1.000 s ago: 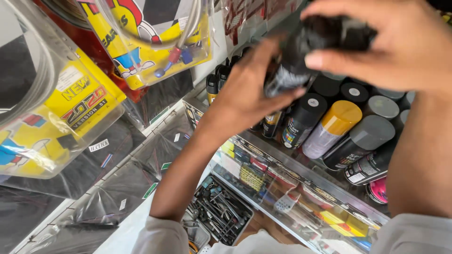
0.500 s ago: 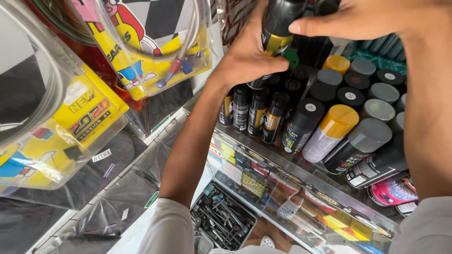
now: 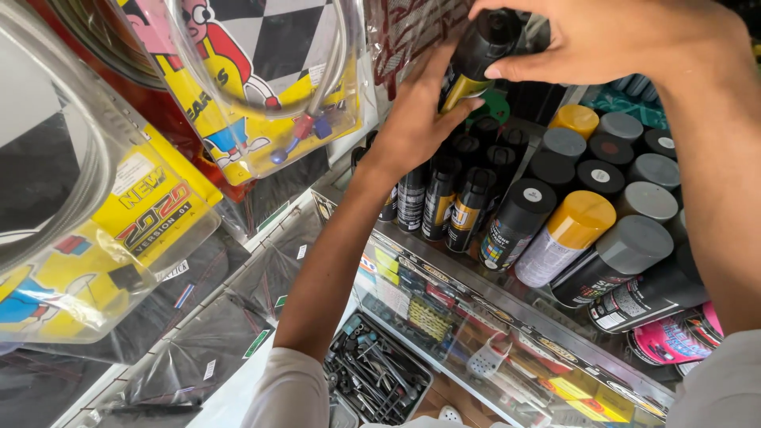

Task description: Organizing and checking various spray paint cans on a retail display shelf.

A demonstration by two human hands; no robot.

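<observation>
Gripping one black spray can (image 3: 474, 59) between left hand (image 3: 416, 119) and right hand (image 3: 610, 40) (both closed on it), above shelved cans (image 3: 555, 230); I judge placing needs a free slot.

Glass display counter (image 3: 507, 317) below; wall hung with plastic-bagged goods (image 3: 119, 222); bright, even light.

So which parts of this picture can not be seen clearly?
- Head view: the can is mostly covered by the left hand and right hand.
- Rear spray cans are hidden behind the right arm.
- Tools in the tray are too small to tell apart.
</observation>
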